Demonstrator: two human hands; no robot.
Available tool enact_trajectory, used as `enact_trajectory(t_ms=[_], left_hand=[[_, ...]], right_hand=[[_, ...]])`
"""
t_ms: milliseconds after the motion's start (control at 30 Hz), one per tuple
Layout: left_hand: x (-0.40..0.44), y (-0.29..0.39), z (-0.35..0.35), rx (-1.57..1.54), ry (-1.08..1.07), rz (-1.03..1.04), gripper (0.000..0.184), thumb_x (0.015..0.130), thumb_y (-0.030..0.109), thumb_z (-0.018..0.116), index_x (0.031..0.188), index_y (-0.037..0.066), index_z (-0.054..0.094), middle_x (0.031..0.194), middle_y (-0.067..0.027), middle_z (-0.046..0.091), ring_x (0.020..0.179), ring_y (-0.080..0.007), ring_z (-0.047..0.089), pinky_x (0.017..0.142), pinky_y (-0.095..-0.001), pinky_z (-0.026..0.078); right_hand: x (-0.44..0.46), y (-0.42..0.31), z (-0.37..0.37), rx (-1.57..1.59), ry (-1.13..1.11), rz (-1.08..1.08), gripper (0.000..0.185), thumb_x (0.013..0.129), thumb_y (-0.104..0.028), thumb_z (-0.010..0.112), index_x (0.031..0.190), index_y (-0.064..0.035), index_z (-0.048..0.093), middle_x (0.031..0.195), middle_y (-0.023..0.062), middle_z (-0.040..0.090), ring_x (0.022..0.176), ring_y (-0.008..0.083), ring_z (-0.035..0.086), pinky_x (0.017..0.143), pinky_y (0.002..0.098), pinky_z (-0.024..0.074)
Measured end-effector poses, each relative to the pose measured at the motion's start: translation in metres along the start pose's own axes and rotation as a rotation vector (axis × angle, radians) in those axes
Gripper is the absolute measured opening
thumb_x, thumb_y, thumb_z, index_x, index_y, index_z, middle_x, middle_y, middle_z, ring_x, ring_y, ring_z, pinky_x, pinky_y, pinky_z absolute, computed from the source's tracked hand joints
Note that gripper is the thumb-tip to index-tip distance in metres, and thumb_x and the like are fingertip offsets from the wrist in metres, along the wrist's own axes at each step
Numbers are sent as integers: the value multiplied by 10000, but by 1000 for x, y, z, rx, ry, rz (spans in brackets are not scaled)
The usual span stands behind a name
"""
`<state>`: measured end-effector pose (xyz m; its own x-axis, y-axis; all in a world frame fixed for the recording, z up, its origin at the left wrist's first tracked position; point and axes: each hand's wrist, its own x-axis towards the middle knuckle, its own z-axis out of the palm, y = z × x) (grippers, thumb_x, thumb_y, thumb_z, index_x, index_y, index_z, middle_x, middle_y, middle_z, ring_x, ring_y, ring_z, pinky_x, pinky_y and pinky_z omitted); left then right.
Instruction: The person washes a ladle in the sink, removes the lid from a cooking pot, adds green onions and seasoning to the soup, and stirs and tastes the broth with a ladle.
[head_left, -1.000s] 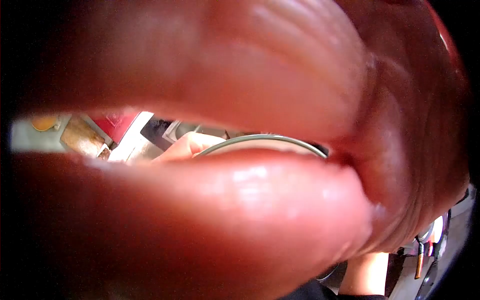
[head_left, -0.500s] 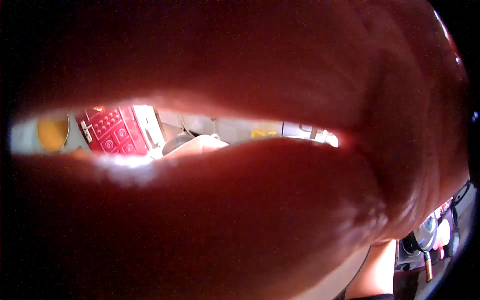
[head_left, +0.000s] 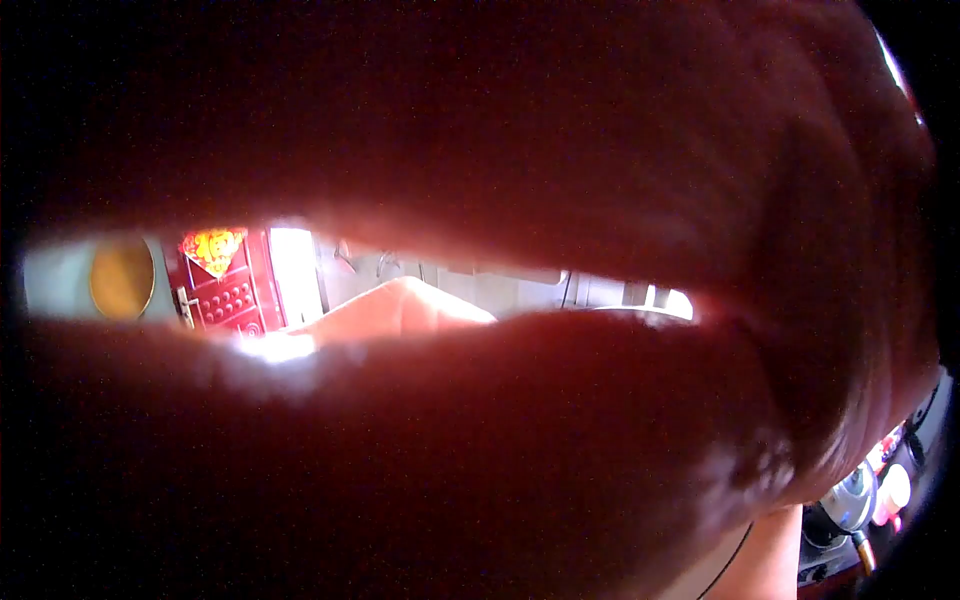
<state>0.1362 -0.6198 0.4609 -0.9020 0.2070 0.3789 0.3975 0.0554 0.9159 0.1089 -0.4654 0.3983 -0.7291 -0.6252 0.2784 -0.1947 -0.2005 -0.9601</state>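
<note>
My right hand (head_left: 480, 430), very close to the lens, covers most of the head view as dark red, blurred skin. Two of its fingers lie apart, stretching leftward with a narrow slit between them. Whether its fingertips touch anything cannot be seen. A forearm (head_left: 770, 555) shows at the lower right. Through the slit, a bright peak of skin (head_left: 405, 308) appears, perhaps part of my left arm or hand; no fingers can be made out on it.
Behind the slit stands a red panelled door (head_left: 228, 300) with a yellow and red decoration (head_left: 213, 248). Left of it is a round orange-yellow thing (head_left: 122, 278) on a pale surface. At the lower right, a pan (head_left: 850, 505) sits on a dark stovetop beside a pale pink-white item (head_left: 893, 493).
The view has shifted: the door and pan appear lower, and more of the door decoration shows. The skin peak in the slit looks larger. The covering hand stays over the lens.
</note>
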Motion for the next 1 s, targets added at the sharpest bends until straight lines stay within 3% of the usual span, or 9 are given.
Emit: enact_trajectory(t_ms=[567, 1000], left_hand=[[15, -2, -2, -55, 64, -25, 498, 924, 316, 487, 1320, 16, 519, 1283, -152, 565, 1217, -263, 515, 1021, -383, 402], [-145, -84, -68, -396, -109, -244, 451, 963, 270, 432, 1319, 9, 523, 1300, -159, 565, 1242, -271, 508, 1044, -386, 395]], right_hand=[[-8, 10, 2, -28, -27, 15, 765, 1012, -540, 218, 1497, 49, 162, 1528, 334, 122, 1427, 477, 93, 1161, 548, 181], [-13, 6, 5, 115, -34, 26, 769, 1010, -542, 224, 1500, 48, 152, 1536, 332, 97, 1436, 475, 56, 1170, 555, 151]])
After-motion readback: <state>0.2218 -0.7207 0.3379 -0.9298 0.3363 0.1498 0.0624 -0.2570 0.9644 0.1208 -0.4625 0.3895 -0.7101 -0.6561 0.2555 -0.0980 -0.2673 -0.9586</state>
